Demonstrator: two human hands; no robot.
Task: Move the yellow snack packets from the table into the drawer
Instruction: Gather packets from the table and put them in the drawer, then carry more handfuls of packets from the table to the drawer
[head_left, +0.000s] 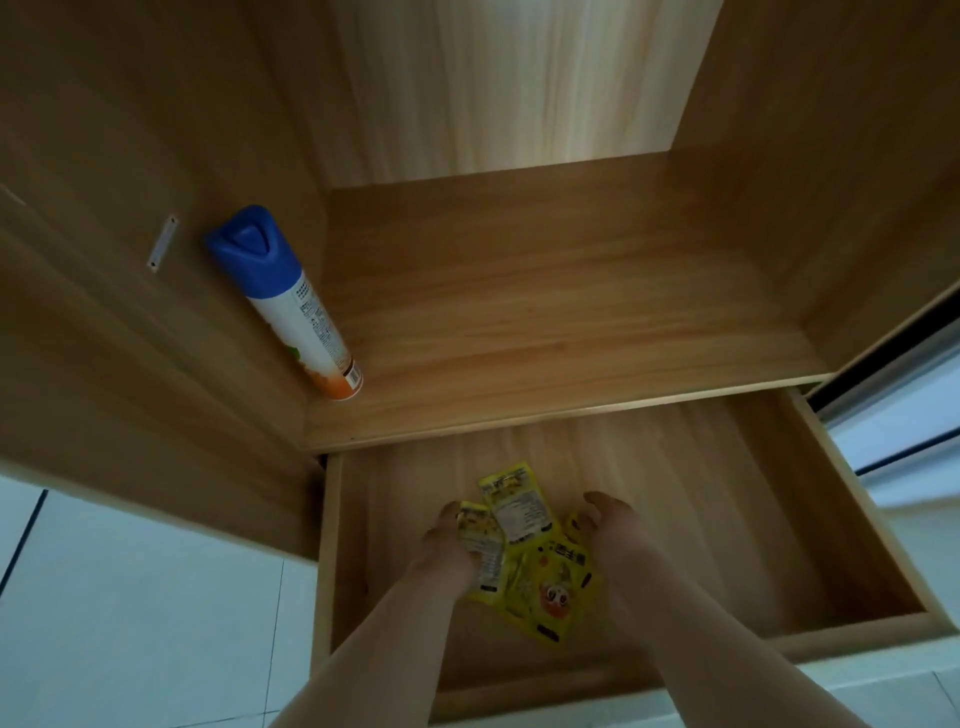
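Observation:
Several yellow snack packets (524, 545) lie bunched together inside the pulled-out wooden drawer (857, 525), near its middle. My left hand (449, 540) is down in the drawer at the left of the pile, fingers curled around the edge of one packet. My right hand (608, 525) is at the right of the pile, fingers bent and touching a packet's edge; whether it grips it is unclear. Both forearms reach in over the drawer's front rail.
Above the drawer is an open wooden shelf (545, 312) with a tall spray can (291, 306), blue cap, standing at its left side. Cabinet walls rise on both sides. Pale floor tiles (130, 597) show at the lower left.

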